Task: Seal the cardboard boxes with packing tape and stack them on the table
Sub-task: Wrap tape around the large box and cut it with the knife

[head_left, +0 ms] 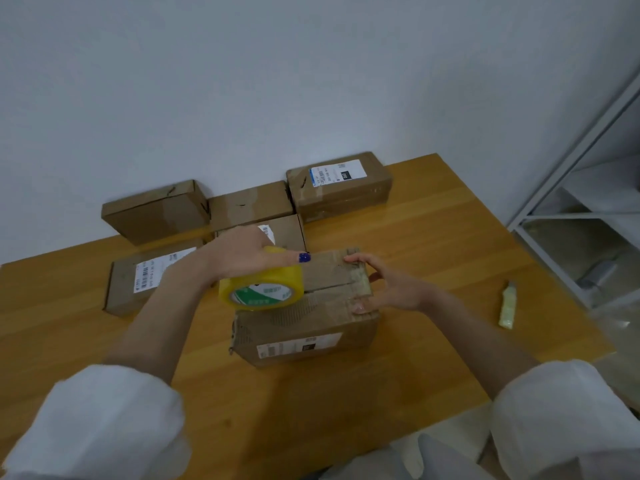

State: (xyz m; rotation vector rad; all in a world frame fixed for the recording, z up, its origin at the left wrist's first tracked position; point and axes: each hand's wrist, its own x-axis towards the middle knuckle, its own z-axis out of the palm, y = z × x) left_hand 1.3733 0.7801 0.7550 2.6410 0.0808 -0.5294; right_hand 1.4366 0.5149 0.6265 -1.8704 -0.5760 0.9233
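A brown cardboard box (304,327) with a white label on its front side stands at the middle of the wooden table (433,237). My left hand (242,254) grips a yellow roll of packing tape (261,289) over the left part of the box top. My right hand (388,285) presses its fingers and thumb on the box's right end, where a strip of tape lies across the flap seam. Several other cardboard boxes stand behind: one at the back left (156,211), one in the middle (251,204), one at the back right (339,185) and a flat one (138,285) at the left.
A small utility knife (507,304) lies on the table to the right of the box. A white metal shelf frame (571,216) stands past the table's right edge. A white wall runs behind the boxes.
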